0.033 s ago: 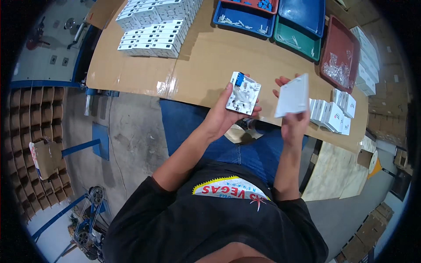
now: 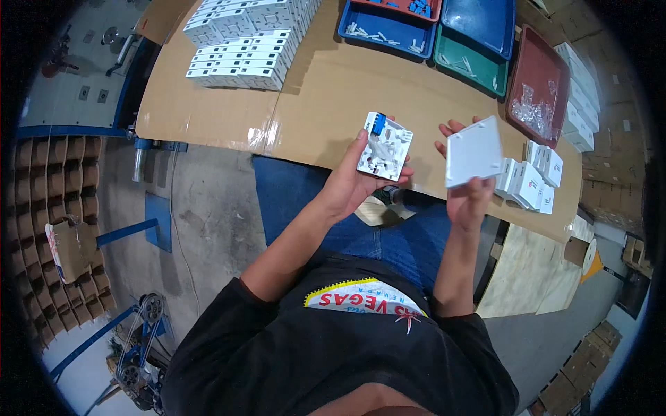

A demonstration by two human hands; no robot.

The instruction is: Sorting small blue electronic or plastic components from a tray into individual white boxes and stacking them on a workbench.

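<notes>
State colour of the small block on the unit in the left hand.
Small block: blue, seen best in the head view.

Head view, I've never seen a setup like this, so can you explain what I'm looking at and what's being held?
There's no robot here, just a person's bare hands. The camera sits on their head, looking down; its wide lens bends straight edges. Picture left is the person's left.

The left hand holds an open white case with a blue part near its top. The right hand holds a flat white panel.

On the table are stacked white units at left, coloured trays, some holding small parts, and more white pieces at right.
</notes>
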